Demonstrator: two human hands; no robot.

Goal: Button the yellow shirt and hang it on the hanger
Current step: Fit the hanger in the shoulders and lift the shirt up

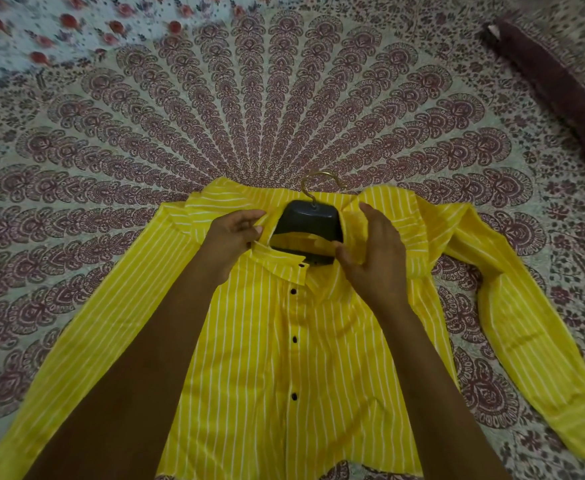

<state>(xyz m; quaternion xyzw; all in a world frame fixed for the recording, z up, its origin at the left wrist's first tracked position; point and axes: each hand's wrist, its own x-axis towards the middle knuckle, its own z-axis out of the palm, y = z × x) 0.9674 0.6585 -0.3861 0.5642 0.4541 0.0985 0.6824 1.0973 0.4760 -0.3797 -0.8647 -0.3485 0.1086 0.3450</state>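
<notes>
The yellow shirt (267, 358) with thin white stripes lies face up on the bed, its front closed by black buttons down the middle and its sleeves spread to both sides. A black hanger (305, 225) sits inside the neck opening, and its brass hook (319, 183) pokes out above the collar. My left hand (234, 237) pinches the left side of the collar between thumb and fingers. My right hand (374, 251) grips the right side of the collar, thumb tucked under the fabric next to the hanger.
The shirt rests on a bedsheet (284, 98) printed with a dark red mandala pattern. A floral cloth (59, 26) lies at the far left. A dark maroon bolster or folded fabric (561, 88) lies along the far right edge.
</notes>
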